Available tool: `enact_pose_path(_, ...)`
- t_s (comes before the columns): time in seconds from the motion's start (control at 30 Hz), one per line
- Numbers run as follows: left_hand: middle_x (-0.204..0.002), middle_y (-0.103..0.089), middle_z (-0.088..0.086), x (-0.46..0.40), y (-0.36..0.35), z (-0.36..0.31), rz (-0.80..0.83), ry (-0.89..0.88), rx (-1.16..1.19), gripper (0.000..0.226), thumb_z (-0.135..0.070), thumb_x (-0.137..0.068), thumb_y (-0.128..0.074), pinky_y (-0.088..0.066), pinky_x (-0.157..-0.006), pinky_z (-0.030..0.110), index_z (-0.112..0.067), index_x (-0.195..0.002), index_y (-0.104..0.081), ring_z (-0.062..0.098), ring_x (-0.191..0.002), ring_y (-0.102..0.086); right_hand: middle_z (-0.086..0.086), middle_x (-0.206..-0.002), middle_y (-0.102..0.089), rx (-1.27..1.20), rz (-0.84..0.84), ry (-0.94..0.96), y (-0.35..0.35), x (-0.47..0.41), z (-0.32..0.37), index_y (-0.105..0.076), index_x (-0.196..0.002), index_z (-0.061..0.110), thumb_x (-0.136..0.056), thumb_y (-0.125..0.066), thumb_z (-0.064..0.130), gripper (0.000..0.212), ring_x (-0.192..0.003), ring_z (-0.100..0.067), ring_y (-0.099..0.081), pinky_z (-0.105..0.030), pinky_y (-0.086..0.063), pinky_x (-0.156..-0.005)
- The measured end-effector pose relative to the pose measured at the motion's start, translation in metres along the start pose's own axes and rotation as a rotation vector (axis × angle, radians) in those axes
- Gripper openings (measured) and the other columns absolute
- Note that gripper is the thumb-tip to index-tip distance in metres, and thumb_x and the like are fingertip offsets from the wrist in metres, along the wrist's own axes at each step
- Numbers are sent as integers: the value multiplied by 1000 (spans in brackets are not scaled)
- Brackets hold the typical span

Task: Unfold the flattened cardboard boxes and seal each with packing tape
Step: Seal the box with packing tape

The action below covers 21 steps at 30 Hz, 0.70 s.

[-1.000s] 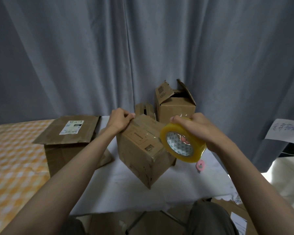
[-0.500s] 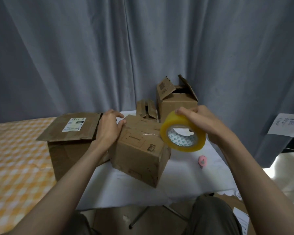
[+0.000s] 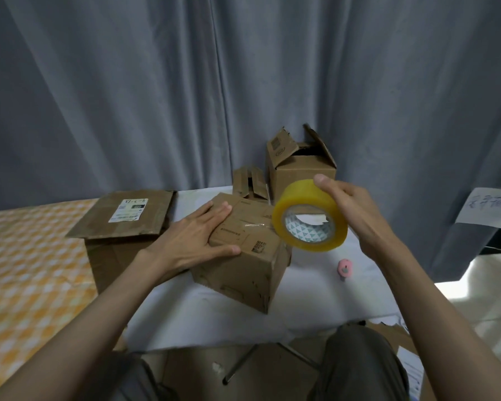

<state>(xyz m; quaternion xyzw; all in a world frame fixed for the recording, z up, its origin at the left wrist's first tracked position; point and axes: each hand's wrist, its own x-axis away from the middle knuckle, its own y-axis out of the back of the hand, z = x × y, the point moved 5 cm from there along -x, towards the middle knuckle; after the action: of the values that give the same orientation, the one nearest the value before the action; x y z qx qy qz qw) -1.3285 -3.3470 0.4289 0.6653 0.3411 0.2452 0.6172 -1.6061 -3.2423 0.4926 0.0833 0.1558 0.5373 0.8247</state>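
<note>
While the box [image 3: 243,250] on the white table [image 3: 315,299] is pressed flat-fingered by the left hand [image 3: 194,235] to steady its flaps, the tape roll [image 3: 310,215] is gripped just above by the right hand [image 3: 350,204], apparently ready for sealing.

dim room | daylight glare lower right | wide-angle bending edges | slightly soft
</note>
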Motion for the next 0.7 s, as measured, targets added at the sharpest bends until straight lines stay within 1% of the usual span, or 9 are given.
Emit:
enact_pose_path(0.07,-160,7,-31,0,-1,-1,25,1,-1,101,-96,-75,-26,-17,-121,41,-44,-156,4,-1,-149,9,-3,-87,-66,-37,1,31,3,10,-10,-64,-93,16,-73,-68,70,58,-81,-17,-62,-27,-48,-69)
enact_pose_path(0.1,-160,8,-31,0,-1,-2,31,-11,0,99,-95,-76,-25,-15,-122,40,-45,-155,5,1,-150,9,0,-90,-66,-64,5,36,3,15,-16,-62,-97,18,-70,-73,68,58,-81,-13,-62,-25,-47,-68)
enact_pose_path(0.2,-162,8,-24,2,-2,-10,21,-53,-2,93,-89,-82,-23,-1,-124,35,-41,-156,6,4,-151,9,3,-100,-68,-142,27,37,-2,26,-37,-57,-115,21,-74,-83,43,54,-88,-7,-67,-19,-51,-65)
enact_pose_path(0.27,-163,6,-20,5,-2,-14,-1,-76,-2,89,-84,-86,-23,3,-124,33,-38,-157,3,2,-150,9,0,-102,-67,-105,1,67,-6,27,-44,-53,-121,22,-82,-80,24,47,-93,-11,-66,-20,-52,-68)
enact_pose_path(0.33,-164,0,-17,8,-2,-17,-36,-112,20,87,-82,-88,-22,-1,-125,33,-35,-158,-3,-1,-150,5,-3,-102,-65,-79,-38,112,-7,25,-44,-53,-119,22,-87,-73,14,39,-95,-15,-64,-25,-51,-72)
enact_pose_path(0.4,-165,-5,-16,10,-4,-17,-60,-125,46,84,-81,-89,-23,-5,-125,34,-34,-158,-9,-1,-150,-2,-3,-100,-63,-68,-50,147,-7,23,-39,-55,-114,23,-88,-69,7,34,-92,-14,-63,-22,-49,-70)
enact_pose_path(0.5,-164,-10,-18,9,-2,-15,-73,-95,60,77,-77,-93,-28,-10,-125,37,-38,-157,-13,2,-151,-8,0,-86,-59,-12,-59,200,-3,23,-30,-55,-99,26,-82,-66,-2,35,-74,-7,-57,-20,-45,-62)
enact_pose_path(0.57,-164,-12,-18,8,-1,-17,-64,-94,58,77,-78,-92,-27,-12,-125,39,-39,-157,-14,3,-150,-10,2,-82,-58,33,-57,213,0,26,-27,-54,-96,27,-79,-66,-4,37,-71,-8,-56,-21,-45,-59)
enact_pose_path(0.7,-163,-11,-18,9,-1,-20,-36,-92,53,81,-82,-88,-21,-11,-125,40,-39,-157,-15,3,-150,-10,5,-77,-54,231,-77,268,4,31,-29,-51,-98,24,-77,-65,-2,36,-69,-10,-53,-14,-36,-51)
